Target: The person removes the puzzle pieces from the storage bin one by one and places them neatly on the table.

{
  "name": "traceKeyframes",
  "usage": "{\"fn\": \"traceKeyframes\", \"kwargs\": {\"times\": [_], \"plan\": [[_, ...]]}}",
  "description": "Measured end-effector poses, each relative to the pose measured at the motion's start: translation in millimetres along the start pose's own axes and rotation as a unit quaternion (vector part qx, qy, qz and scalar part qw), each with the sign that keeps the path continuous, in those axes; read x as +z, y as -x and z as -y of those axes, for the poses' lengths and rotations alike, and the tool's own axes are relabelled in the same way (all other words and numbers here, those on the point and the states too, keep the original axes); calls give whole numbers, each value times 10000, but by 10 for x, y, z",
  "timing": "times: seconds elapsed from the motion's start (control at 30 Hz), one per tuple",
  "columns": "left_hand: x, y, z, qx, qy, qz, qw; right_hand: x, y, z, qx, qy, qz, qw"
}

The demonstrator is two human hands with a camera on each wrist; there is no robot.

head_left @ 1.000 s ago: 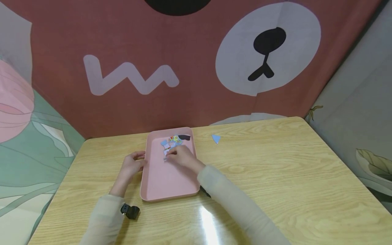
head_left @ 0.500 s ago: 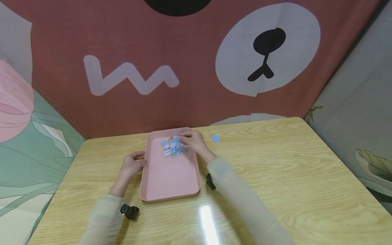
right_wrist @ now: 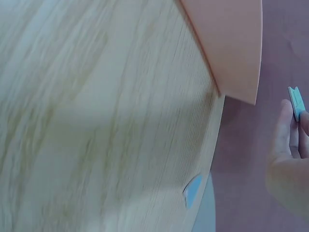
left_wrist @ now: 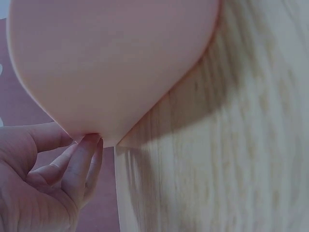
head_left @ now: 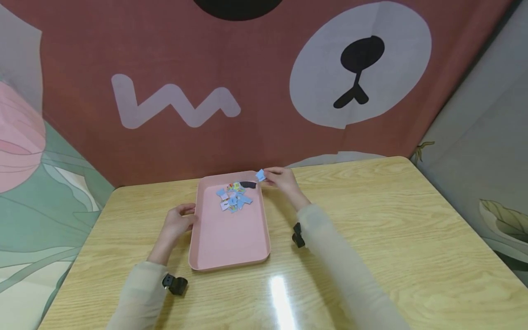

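Observation:
My left hand [head_left: 176,225] grips the left rim of a pink tray [head_left: 228,247]. In the left wrist view its thumb and fingers meet at the edge of the tray wall [left_wrist: 116,72]. Between the thumb and fingertips of my right hand [head_left: 285,180] is a small flat light-blue piece [head_left: 261,175], held up by the tray's far right corner. The right wrist view shows this piece [right_wrist: 296,104] almost edge-on. Inside the tray, towards its far end, lies a loose heap of flat blue, white and multicoloured pieces [head_left: 233,201], overlapping one another. A black strip-like piece [head_left: 248,184] lies behind them.
A blue, roughly triangular piece [head_left: 291,187] lies on the wooden table [head_left: 371,229], right of the tray near the back edge. A brown-red cloth [head_left: 264,137] with a bear print rises behind the table. Both wrists carry a small black camera.
My right hand has gone from the heap in the tray up and right to the far corner, and now carries a light-blue piece. The left hand stays at the rim.

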State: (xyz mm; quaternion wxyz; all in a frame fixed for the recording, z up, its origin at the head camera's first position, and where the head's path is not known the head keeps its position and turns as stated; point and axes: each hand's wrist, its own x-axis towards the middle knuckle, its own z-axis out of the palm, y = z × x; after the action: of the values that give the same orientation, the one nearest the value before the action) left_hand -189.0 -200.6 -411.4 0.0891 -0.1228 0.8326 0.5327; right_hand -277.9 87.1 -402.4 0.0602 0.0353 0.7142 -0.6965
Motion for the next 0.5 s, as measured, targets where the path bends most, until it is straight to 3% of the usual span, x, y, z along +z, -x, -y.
{"fn": "traceKeyframes", "kwargs": {"times": [0.23,0.5], "plan": [[4,-2,-4,-23,-28,-2,10000,-182,-46,-18,122,-230,-185,9995],[-4,2,-3,-23,-55,0,10000,-463,-60,-43,439,-75,-314,9985]]}}
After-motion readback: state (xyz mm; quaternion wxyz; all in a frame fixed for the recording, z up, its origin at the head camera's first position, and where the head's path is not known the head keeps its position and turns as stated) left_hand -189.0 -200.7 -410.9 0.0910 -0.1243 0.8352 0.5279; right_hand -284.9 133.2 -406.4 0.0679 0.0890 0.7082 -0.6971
